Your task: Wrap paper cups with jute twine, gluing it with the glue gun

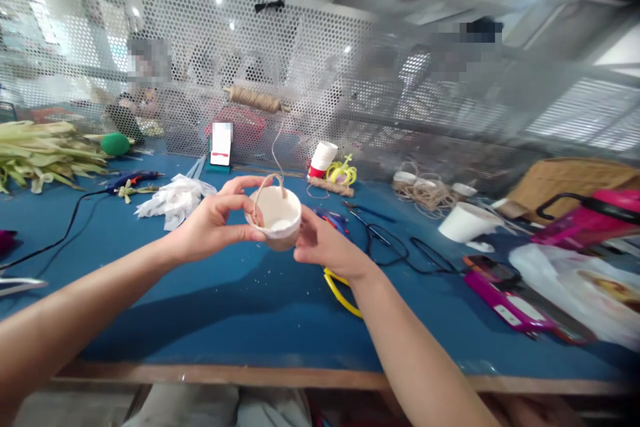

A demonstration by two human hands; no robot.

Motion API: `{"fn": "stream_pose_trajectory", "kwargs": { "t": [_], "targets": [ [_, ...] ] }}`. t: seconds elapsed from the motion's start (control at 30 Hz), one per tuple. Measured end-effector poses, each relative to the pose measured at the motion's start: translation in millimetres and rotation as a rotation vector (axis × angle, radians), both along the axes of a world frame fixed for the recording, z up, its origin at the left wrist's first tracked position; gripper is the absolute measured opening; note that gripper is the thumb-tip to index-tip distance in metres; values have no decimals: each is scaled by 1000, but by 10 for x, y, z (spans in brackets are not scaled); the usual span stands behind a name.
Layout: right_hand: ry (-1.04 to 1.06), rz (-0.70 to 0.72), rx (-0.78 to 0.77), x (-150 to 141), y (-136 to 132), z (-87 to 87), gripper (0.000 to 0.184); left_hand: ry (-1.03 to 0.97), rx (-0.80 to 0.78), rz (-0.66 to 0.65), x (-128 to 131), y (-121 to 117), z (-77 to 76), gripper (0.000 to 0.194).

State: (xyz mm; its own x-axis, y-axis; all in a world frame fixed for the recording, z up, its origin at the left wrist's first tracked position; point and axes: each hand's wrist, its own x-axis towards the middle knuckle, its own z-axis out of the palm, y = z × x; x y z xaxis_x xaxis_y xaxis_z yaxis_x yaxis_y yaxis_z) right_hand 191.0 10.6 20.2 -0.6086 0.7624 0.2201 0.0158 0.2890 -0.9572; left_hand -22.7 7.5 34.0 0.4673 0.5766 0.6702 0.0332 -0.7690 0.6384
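Between my two hands is a small round white cup [276, 210] with a twine-like loop [267, 185] arching over its rim like a handle. It is held above the blue table, tipped so that its pale inside faces me. My left hand [227, 210] grips the rim on the left, thumb below and fingers by the loop. From the right, my right hand [323, 240] holds the cup's side, and its fingertips are partly hidden. Beneath my right wrist a yellow scissor-like handle [340, 293] shows on the table.
White strips [175, 200] and a glue gun [133, 179] lie left, near pale husks [45, 153]. A phone [221, 147] stands at the back before a perforated screen [190, 33]. On the right are twine coils [425, 193], a white roll [465, 221], a magenta device [505, 300] and a plastic bag [565, 280].
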Motion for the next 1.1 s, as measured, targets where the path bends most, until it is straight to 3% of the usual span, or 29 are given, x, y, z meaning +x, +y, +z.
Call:
{"fn": "stream_pose_trajectory", "kwargs": {
  "t": [0.17,0.4,0.57,0.77,1.1],
  "targets": [
    [-20,-123,177,-96,-72,-47,73,66,157,-19,10,-38,121,12],
    [-184,-263,563,-34,-129,4,66,219,504,128,-29,-161,127,16],
    [-264,-280,720,-2,-123,5,67,284,623,196,-26,-171,122,15],
    [-291,-301,705,8,-145,59,63,276,678,241,-35,-167,110,8],
    [-169,-166,381,-75,-133,-8,65,234,507,210,-38,-173,148,13]
  ]
}}
